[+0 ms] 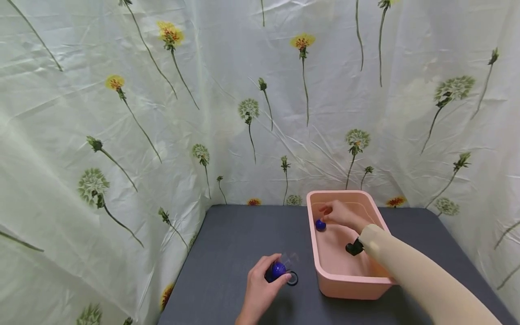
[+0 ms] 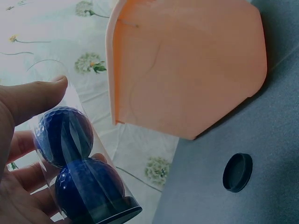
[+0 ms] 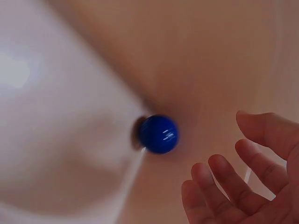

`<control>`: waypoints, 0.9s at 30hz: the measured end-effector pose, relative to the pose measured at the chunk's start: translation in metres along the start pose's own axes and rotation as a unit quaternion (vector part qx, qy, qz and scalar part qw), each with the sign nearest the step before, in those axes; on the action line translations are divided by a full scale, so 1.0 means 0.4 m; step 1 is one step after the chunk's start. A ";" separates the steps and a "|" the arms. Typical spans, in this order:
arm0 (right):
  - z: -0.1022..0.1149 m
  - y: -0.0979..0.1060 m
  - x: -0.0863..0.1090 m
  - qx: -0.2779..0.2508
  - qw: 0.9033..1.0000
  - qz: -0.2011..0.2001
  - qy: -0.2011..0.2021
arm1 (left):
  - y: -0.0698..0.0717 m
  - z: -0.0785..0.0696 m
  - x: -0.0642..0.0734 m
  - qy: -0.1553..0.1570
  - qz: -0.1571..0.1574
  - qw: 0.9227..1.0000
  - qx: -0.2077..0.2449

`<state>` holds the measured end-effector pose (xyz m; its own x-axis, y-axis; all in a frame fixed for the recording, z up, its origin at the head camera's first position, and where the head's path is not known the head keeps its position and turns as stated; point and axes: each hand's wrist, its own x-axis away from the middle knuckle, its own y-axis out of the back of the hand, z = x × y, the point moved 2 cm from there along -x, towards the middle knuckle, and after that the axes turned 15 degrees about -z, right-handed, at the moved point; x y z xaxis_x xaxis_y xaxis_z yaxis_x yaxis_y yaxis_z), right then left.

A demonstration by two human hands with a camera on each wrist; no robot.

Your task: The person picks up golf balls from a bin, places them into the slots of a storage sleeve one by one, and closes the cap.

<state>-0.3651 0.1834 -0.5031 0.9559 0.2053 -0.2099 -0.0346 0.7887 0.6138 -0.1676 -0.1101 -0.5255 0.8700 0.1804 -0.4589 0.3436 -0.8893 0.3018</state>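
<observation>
Two balls (image 2: 65, 135) are inside the tube (image 2: 74, 95) your left hand (image 1: 260, 277) grips; outstanding are one ball (image 3: 160, 134) in the bin (image 1: 345, 289) near your right hand (image 1: 337, 213), loosely spread, holding nothing, and the cap (image 2: 237, 172), off on the desk (image 1: 243, 234).

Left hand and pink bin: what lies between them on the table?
In the head view, a black cap lies on the dark table between the left hand and the pink bin.

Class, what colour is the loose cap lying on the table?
The loose cap is black; it shows best in the left wrist view.
</observation>
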 end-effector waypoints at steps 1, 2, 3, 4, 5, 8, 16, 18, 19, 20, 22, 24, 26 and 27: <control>-0.007 -0.002 0.001 0.000 1.000 0.008 -0.004 | 0.000 0.002 0.000 0.001 0.000 1.000 0.000; -0.014 -0.004 0.003 -0.002 1.000 0.014 -0.013 | 0.000 0.003 0.001 0.002 0.000 1.000 -0.001; -0.019 -0.006 0.004 -0.001 1.000 0.020 -0.016 | 0.001 0.005 0.002 0.002 0.000 1.000 0.000; -0.025 -0.009 0.006 -0.001 0.999 0.023 -0.023 | 0.001 0.006 0.003 0.004 -0.001 1.000 -0.001; -0.031 -0.012 0.006 0.000 0.999 0.025 -0.028 | 0.001 0.008 0.003 0.006 -0.001 1.000 -0.001; -0.048 -0.021 0.005 0.005 0.998 0.035 -0.048 | 0.004 0.008 0.005 0.011 -0.001 1.000 -0.002; -0.094 -0.041 0.004 0.003 0.995 0.066 -0.077 | 0.005 0.013 0.003 0.023 0.002 1.000 -0.005; -0.102 -0.044 0.007 0.004 0.994 0.070 -0.082 | 0.004 0.015 0.002 0.027 0.003 1.000 -0.005; -0.104 -0.045 0.009 0.006 0.994 0.071 -0.083 | 0.004 0.017 0.001 0.029 0.002 1.000 -0.006; -0.104 -0.044 0.012 0.010 0.994 0.071 -0.083 | 0.004 0.017 0.001 0.029 0.002 1.000 -0.005; -0.102 -0.041 0.014 0.026 0.996 0.064 -0.064 | 0.005 0.018 0.000 0.031 0.000 1.000 -0.004; -0.096 -0.036 0.014 0.048 0.996 0.051 -0.049 | 0.006 0.017 -0.001 0.033 -0.001 0.999 -0.005; -0.092 -0.032 0.010 0.069 0.996 0.038 -0.036 | 0.006 0.016 -0.002 0.033 -0.001 0.999 -0.008; -0.092 -0.032 0.007 0.076 0.996 0.034 -0.030 | 0.006 0.017 -0.003 0.035 0.000 0.999 -0.009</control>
<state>-0.3725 0.1954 -0.5395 0.9689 0.2160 -0.1207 -0.0593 0.6762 0.7343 -0.1701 -0.1152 -0.5299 0.8924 0.2105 -0.3992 0.3498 -0.8815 0.3172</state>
